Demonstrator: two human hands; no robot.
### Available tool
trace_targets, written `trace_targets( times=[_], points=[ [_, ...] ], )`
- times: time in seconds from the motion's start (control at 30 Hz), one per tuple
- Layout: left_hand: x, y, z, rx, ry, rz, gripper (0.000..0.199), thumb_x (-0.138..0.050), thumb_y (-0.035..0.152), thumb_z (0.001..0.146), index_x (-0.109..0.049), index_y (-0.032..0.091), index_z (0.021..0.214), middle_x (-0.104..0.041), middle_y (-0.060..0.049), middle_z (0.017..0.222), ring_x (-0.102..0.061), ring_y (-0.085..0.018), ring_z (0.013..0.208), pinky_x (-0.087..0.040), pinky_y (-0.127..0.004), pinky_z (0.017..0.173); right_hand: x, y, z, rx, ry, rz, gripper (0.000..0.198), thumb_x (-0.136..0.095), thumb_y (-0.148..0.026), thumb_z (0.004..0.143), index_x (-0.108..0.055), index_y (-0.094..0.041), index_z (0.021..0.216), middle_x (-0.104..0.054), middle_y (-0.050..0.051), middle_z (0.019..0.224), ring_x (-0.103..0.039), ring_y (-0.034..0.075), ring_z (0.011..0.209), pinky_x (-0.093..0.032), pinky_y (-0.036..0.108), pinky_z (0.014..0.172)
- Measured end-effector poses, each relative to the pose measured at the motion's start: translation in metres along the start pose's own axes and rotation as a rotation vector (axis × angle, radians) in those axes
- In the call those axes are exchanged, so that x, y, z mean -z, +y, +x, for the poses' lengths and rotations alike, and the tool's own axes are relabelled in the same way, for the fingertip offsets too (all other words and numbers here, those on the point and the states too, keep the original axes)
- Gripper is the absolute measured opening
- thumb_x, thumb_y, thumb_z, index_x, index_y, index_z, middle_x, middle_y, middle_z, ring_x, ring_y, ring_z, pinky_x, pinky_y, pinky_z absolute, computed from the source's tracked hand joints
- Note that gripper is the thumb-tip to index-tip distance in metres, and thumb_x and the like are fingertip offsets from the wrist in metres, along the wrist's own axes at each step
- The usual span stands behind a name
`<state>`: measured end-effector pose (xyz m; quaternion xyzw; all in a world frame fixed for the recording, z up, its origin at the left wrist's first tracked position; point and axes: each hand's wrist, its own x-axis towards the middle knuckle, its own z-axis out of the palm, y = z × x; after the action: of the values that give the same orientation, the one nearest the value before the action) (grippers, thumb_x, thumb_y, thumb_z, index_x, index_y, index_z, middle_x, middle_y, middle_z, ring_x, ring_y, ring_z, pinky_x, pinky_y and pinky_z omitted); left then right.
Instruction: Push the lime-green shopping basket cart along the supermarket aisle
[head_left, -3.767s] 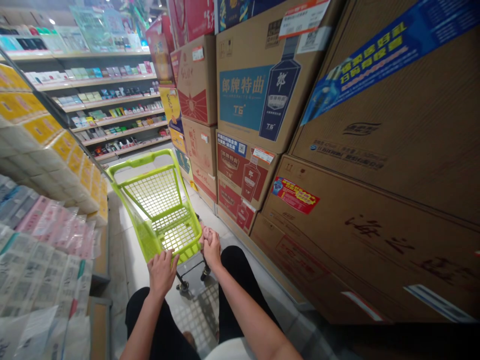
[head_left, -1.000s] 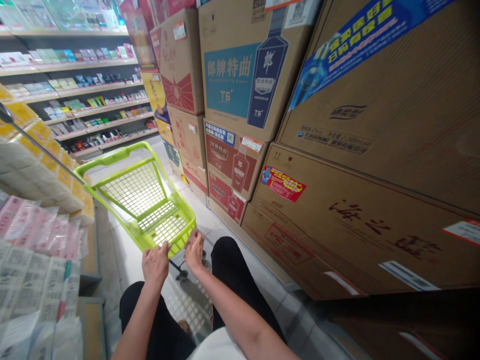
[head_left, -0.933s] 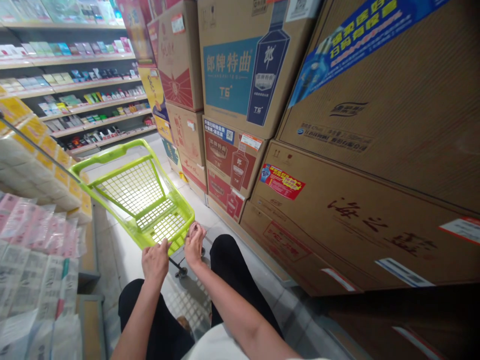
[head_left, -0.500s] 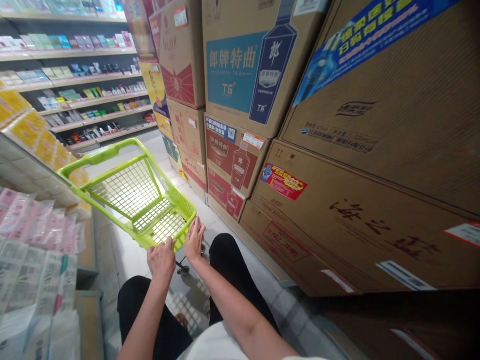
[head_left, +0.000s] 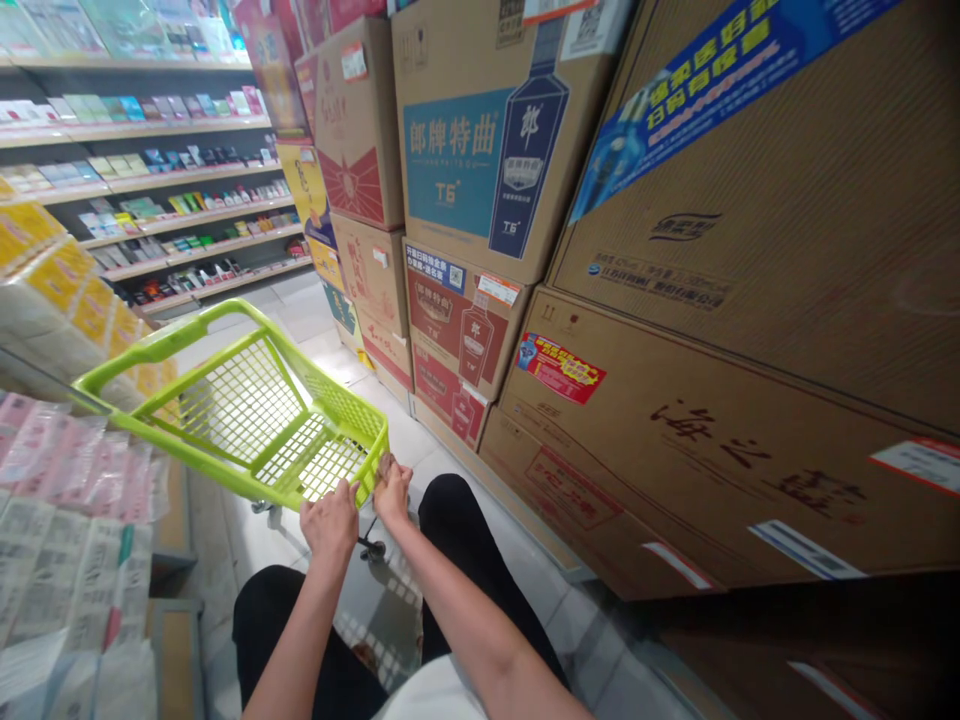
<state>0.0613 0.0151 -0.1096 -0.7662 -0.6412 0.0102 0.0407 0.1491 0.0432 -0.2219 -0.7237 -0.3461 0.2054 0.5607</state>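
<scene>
A lime-green plastic shopping cart (head_left: 279,458) stands in front of my knees, its lattice basket holding nothing that I can see. My left hand (head_left: 330,520) is closed over the near rim, fingers curled on the edge. Close beside it, my right hand (head_left: 391,488) grips the near right corner of the same rim. The cart's long handle (head_left: 169,345) points away from me to the upper left. Under the basket a dark caster wheel (head_left: 373,550) shows on the floor.
Stacked cardboard cartons (head_left: 450,190) wall the right side of the aisle, close to the cart. Pink and white tissue packs (head_left: 82,450) line the left, with yellow packs (head_left: 94,305) beyond. Shelves of small boxed goods (head_left: 180,190) stand at the far end. Pale floor tiles (head_left: 292,300) run between.
The cart has swung so that its handle end lies further left and lower in view. Both hands keep their hold on the rim.
</scene>
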Motion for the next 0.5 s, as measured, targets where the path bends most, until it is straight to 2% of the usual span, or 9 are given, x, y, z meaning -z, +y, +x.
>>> trace_targets(
  times=[0.1,0.2,0.33,0.43,0.5],
  points=[
    [0.003,-0.006,-0.002,-0.042,-0.004,-0.038,0.052,-0.021,0.049,0.097,-0.065,0.022,0.090,-0.073,-0.006,0.075,-0.064,-0.020,0.073,-0.030,-0.039,0.092,0.002,-0.004,0.000,0.084,0.034,0.023,0.066,-0.043,-0.004,0.076,-0.044,-0.020,0.139,-0.043,0.011,0.124,-0.051,0.022,0.117,-0.040,0.038,0.106],
    [0.000,-0.016,-0.008,-0.115,0.098,-0.100,0.045,-0.027,0.047,0.097,-0.066,0.024,0.098,-0.074,-0.007,0.088,-0.062,-0.022,0.093,-0.019,-0.045,0.105,0.003,-0.007,0.001,0.170,0.006,0.047,0.069,-0.042,-0.002,0.074,-0.045,-0.021,0.140,-0.044,0.011,0.125,-0.047,0.021,0.123,-0.037,0.037,0.109],
    [-0.008,-0.026,-0.017,-0.131,0.161,-0.179,0.039,-0.032,0.043,0.096,-0.067,0.026,0.098,-0.073,-0.006,0.096,-0.053,-0.027,0.114,-0.010,-0.052,0.108,0.002,-0.003,0.000,0.017,-0.035,0.034,0.063,-0.043,-0.002,0.073,-0.053,-0.017,0.133,-0.050,0.009,0.106,-0.055,0.020,0.106,-0.043,0.036,0.103],
    [-0.012,-0.027,-0.018,-0.162,0.180,-0.207,0.039,-0.032,0.040,0.096,-0.067,0.025,0.089,-0.072,-0.005,0.094,-0.051,-0.026,0.115,-0.008,-0.052,0.109,0.003,-0.002,-0.002,0.116,0.004,0.034,0.068,-0.042,-0.003,0.075,-0.045,-0.020,0.141,-0.047,0.011,0.118,-0.050,0.020,0.116,-0.038,0.036,0.108],
    [-0.012,-0.027,-0.015,-0.192,0.183,-0.217,0.040,-0.031,0.039,0.097,-0.067,0.024,0.086,-0.072,-0.004,0.093,-0.053,-0.025,0.110,-0.008,-0.051,0.109,0.002,-0.001,-0.005,0.171,-0.029,0.025,0.068,-0.043,-0.003,0.074,-0.046,-0.021,0.140,-0.048,0.010,0.120,-0.049,0.020,0.120,-0.038,0.036,0.108]
  ],
)
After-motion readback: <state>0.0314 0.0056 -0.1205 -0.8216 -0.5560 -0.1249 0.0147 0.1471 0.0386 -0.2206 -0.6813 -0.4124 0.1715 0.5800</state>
